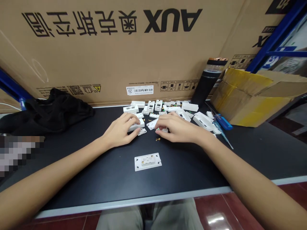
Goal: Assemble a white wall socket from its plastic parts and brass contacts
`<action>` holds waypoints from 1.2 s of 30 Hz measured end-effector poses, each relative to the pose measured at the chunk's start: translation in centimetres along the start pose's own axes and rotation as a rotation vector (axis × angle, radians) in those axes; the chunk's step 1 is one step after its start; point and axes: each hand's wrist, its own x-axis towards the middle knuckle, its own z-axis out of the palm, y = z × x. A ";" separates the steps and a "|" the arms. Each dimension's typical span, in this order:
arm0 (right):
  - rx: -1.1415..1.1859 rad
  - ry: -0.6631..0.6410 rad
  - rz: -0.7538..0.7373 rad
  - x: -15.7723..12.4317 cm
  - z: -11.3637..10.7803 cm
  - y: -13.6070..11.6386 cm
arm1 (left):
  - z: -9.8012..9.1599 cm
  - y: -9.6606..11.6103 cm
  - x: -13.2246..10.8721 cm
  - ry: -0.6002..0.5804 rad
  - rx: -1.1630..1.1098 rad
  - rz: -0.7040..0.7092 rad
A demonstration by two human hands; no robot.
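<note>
My left hand (121, 130) grips a white plastic socket housing (135, 126), its fingers curled over the top. My right hand (176, 127) rests its fingertips on a small white plastic part (164, 130), which they partly hide. A loose brass contact (158, 139) lies just below those fingertips. Between my hands sits a white socket cover (151, 124). Closer to me, an assembled white wall socket plate (148, 161) lies flat with brass contacts showing. Several white socket parts (158, 107) and tiny brass pieces are scattered behind my hands.
The parts lie on a black tabletop (96, 179) with a pale front edge. A black cloth (52, 111) is at the left, and a blue-handled screwdriver (223, 123) at the right. Behind stand a black flask (206, 83), a yellow-taped carton (249, 99) and a large cardboard box (120, 48).
</note>
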 end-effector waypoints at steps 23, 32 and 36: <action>-0.098 0.029 0.151 0.0 0.3 2.0 | 0.1 0.9 -0.3 0.186 -0.184 0.362; -0.148 0.057 0.244 0.4 1.1 2.6 | -0.5 1.3 0.1 -0.042 -0.098 0.378; -0.159 0.038 0.256 0.6 1.4 3.0 | -0.4 1.1 0.1 -0.101 -0.138 0.333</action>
